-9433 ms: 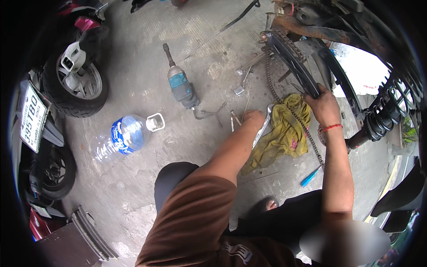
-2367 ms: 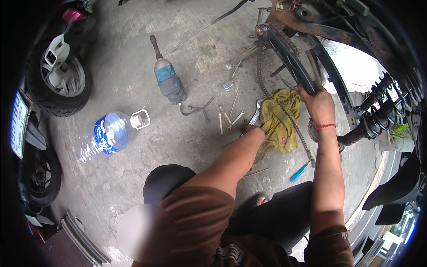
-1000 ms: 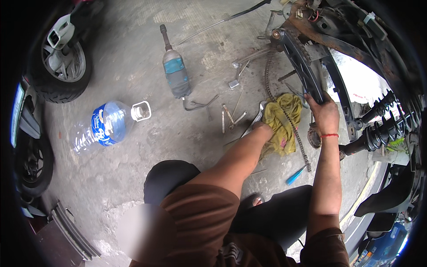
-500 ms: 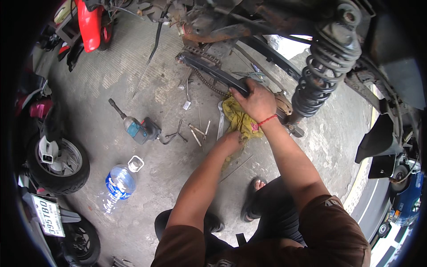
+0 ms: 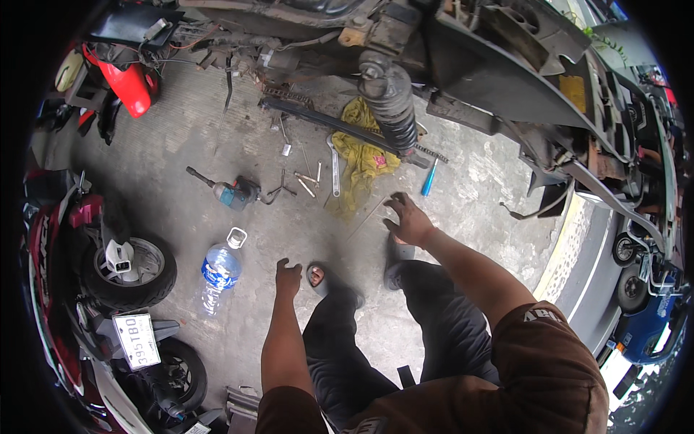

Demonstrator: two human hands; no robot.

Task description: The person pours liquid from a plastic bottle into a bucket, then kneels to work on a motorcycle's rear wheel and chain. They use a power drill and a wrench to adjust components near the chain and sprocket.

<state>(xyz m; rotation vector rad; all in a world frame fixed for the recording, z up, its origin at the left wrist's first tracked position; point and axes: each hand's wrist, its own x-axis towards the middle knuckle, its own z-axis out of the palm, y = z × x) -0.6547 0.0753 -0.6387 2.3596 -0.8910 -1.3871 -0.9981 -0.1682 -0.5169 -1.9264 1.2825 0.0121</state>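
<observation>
My right hand (image 5: 410, 219) hangs above the concrete with its fingers apart and bent, holding nothing. Further left, my left hand (image 5: 288, 275) is over the floor beside my foot, loosely curled with nothing visible in it. Beyond my hands, a yellow rag (image 5: 359, 160) lies spread on the ground, partly under a long black metal bar (image 5: 325, 123). A coil-spring shock absorber (image 5: 394, 108) slants down to the bar's near end. Right of the rag is a blue-handled screwdriver (image 5: 429, 181); along its left side rests a wrench (image 5: 335, 168).
A cordless impact driver (image 5: 235, 194) and several small tools lie left of the rag. Nearer stands a clear bottle (image 5: 221, 267). Motorcycle wheels (image 5: 134, 266) line the left. The vehicle's dark frame (image 5: 499, 61) spans overhead, and a road with parked vehicles (image 5: 643, 325) borders the right.
Both hands have let go, the right of the black bar and the left of the yellow rag, and pulled back toward me. My view has risen and shifted; the screwdriver now shows.
</observation>
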